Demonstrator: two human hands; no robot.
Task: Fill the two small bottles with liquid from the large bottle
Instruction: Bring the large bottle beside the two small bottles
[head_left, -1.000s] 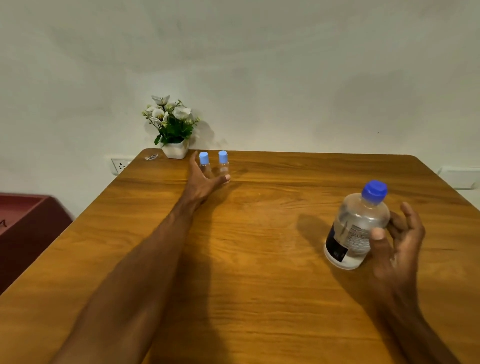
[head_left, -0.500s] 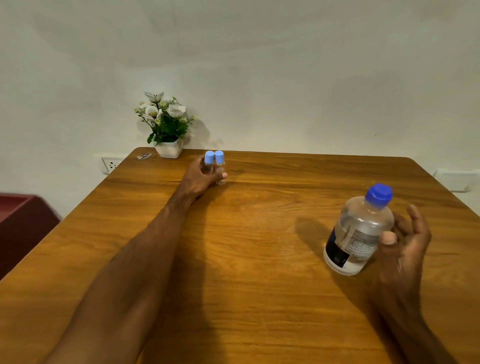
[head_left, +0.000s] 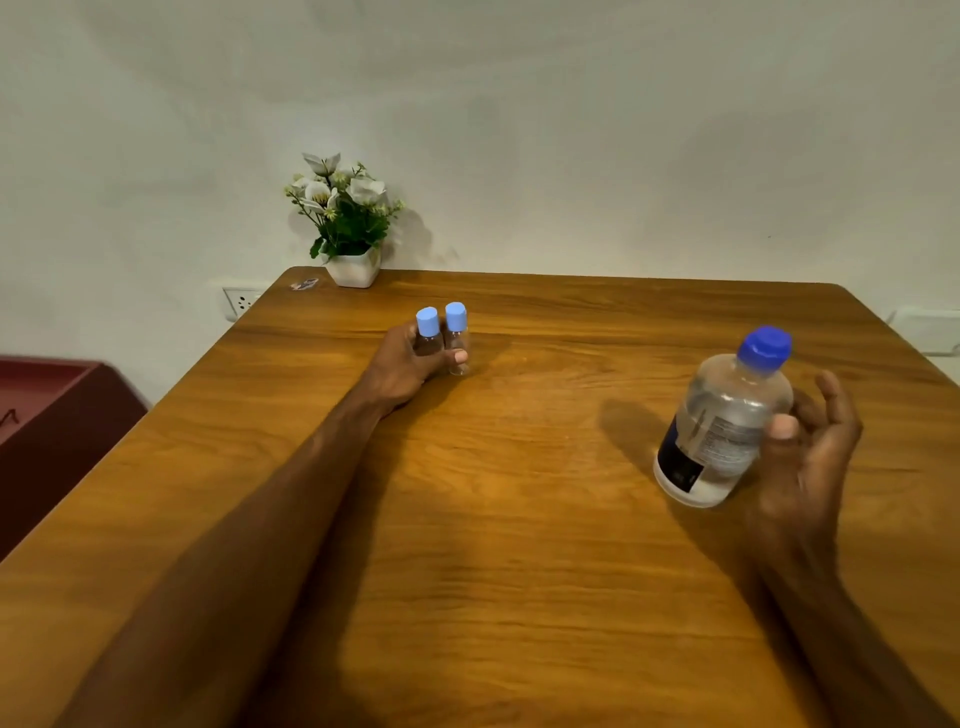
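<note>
The two small bottles (head_left: 441, 338), clear, seemingly empty and capped light blue, stand far back on the bench (head_left: 519, 571), the left hand (head_left: 410, 364) curled around both. Rightward, the tilted large bottle (head_left: 722, 421), part-filled and capped, sits in the right hand (head_left: 810, 457). This looks like gathering; uncapping should follow.

Two small bottles (head_left: 442, 338) with light-blue caps. One large bottle (head_left: 722, 421), dark-blue cap. Two hands – left hand (head_left: 410, 364), right hand (head_left: 810, 447). One potted plant (head_left: 348, 218). One table (head_left: 519, 519). Two wall sockets (head_left: 240, 301) – one either side.
</note>
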